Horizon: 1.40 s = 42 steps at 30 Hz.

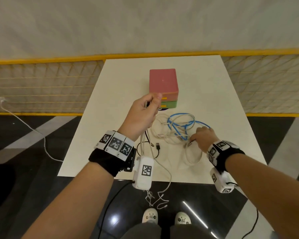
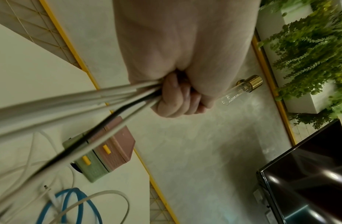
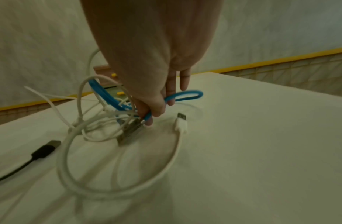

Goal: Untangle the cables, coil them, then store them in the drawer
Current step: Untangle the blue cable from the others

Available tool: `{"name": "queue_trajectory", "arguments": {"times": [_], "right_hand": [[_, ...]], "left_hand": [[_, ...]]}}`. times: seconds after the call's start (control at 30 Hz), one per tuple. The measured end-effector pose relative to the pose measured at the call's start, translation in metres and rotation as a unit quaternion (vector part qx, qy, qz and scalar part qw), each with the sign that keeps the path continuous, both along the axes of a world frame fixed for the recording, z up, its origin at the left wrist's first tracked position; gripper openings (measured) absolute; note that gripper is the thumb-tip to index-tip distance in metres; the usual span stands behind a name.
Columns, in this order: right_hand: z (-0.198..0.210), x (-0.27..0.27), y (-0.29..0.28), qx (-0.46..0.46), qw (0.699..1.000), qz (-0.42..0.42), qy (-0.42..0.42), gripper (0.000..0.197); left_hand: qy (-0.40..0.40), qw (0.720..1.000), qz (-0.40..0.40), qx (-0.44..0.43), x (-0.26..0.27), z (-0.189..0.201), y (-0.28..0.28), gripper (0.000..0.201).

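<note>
My left hand is raised over the table, fingers curled tight round a bunch of white cables plus one black cable. The strands run out of the fist and hang down toward the near table edge; in the head view one thin white end dangles past the edge, down toward the floor. The black cable's plug lies flat on the table just below that hand.

My right hand is down on the tangle. Thumb and forefinger pinch the blue cable close to its metal connector end; the other fingers point out straighter, above a blue loop. That connector is touching or nearly touching the table; I cannot tell which.

The rest of the tangle, blue loops twisted through white ones, lies on the white table just left of my right hand. A big white loop lies flat nearer me, its white USB plug just beside my fingertips, not held.

The drawer unit, pink over green with yellow handles, stands behind the tangle, both drawers closed. The left fist partly covers its front in the head view.
</note>
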State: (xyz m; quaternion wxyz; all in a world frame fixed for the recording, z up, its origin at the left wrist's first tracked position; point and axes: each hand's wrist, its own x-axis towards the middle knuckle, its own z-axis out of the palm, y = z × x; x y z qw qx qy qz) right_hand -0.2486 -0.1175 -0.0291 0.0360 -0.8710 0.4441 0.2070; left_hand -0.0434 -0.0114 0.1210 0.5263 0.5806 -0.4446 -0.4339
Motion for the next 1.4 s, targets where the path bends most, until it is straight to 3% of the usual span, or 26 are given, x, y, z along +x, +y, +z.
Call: {"name": "queue_trajectory", "arguments": {"times": [0.2, 0.27, 0.33, 0.37, 0.47, 0.6, 0.77, 0.93, 1.03, 1.13, 1.23, 1.33, 1.4], "right_hand": [[0.060, -0.011, -0.009, -0.065, 0.998, 0.024, -0.013, 0.032], [0.084, -0.016, -0.012, -0.015, 0.991, -0.037, -0.130, 0.023], [0.107, -0.014, -0.009, 0.056, 0.946, -0.089, -0.307, 0.011], [0.118, -0.010, -0.003, 0.086, 0.915, -0.096, -0.383, 0.009], [0.149, 0.006, 0.022, 0.131, 0.855, -0.059, -0.498, 0.011], [0.168, 0.025, 0.049, 0.150, 0.838, -0.001, -0.526, 0.010], [0.176, 0.033, 0.054, 0.137, 0.810, -0.036, -0.569, 0.014], [0.163, 0.032, 0.055, 0.130, 0.829, 0.036, -0.543, 0.020], [0.139, 0.019, 0.047, 0.118, 0.850, 0.068, -0.509, 0.024], [0.118, 0.000, 0.026, 0.095, 0.876, 0.021, -0.473, 0.029], [0.117, -0.005, 0.005, 0.056, 0.890, -0.020, -0.452, 0.029], [0.143, 0.012, -0.006, 0.011, 0.877, -0.007, -0.481, 0.022], [0.164, 0.027, -0.008, -0.004, 0.860, 0.017, -0.509, 0.019]], "left_hand": [[-0.007, 1.000, 0.020, 0.000, 0.004, -0.005, -0.004, 0.035], [-0.017, 0.999, 0.030, -0.010, 0.007, -0.007, -0.004, 0.018], [-0.024, 0.998, 0.044, -0.032, 0.006, -0.006, -0.006, 0.004], [-0.028, 0.997, 0.052, -0.041, 0.004, -0.004, -0.008, 0.009], [-0.021, 0.996, 0.059, -0.063, -0.007, 0.007, -0.016, 0.021], [-0.003, 0.997, 0.020, -0.079, -0.027, 0.025, -0.026, 0.025], [-0.002, 0.992, -0.045, -0.116, -0.034, 0.031, -0.030, 0.013], [-0.005, 0.985, 0.076, -0.152, -0.027, 0.037, -0.037, 0.023], [0.116, 0.963, 0.141, -0.196, -0.007, 0.057, -0.041, 0.028], [0.232, 0.938, 0.140, -0.215, 0.018, 0.075, -0.039, 0.029], [0.170, 0.967, 0.082, -0.170, 0.026, 0.079, -0.036, 0.024], [-0.016, 0.997, -0.011, -0.077, 0.004, 0.069, -0.033, 0.007], [-0.118, 0.990, -0.073, -0.001, -0.011, 0.054, -0.035, 0.026]]}}
